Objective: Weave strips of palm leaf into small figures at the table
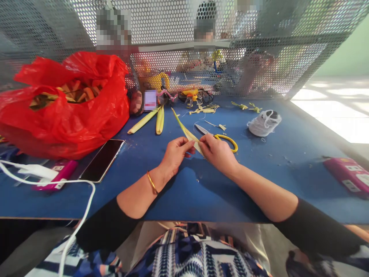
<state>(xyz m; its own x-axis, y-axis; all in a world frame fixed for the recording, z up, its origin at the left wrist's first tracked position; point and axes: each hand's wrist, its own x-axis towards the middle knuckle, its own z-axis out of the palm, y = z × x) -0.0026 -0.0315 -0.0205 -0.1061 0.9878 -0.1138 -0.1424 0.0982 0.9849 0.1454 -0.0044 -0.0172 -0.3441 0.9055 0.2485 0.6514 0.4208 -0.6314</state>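
A long pale yellow-green leaf strip (184, 129) runs from the back of the blue table (178, 192) down to both my hands at the middle. My left hand (175, 154) pinches its near end with thumb and fingers closed. My right hand (216, 152) pinches the same strip just to the right, fingers closed. Yellow-handled scissors (223, 137) lie on the table right behind my right hand. More folded leaf strips (152, 118) lie further back.
A red plastic bag (66, 104) of leaf pieces fills the left. A dark phone (102, 159), a pink case (57, 173) and a white cable (77, 215) lie front left. A white thread spool (263, 122) and another pink case (348, 175) sit right. Perforated metal screen (259, 46) behind, people beyond it.
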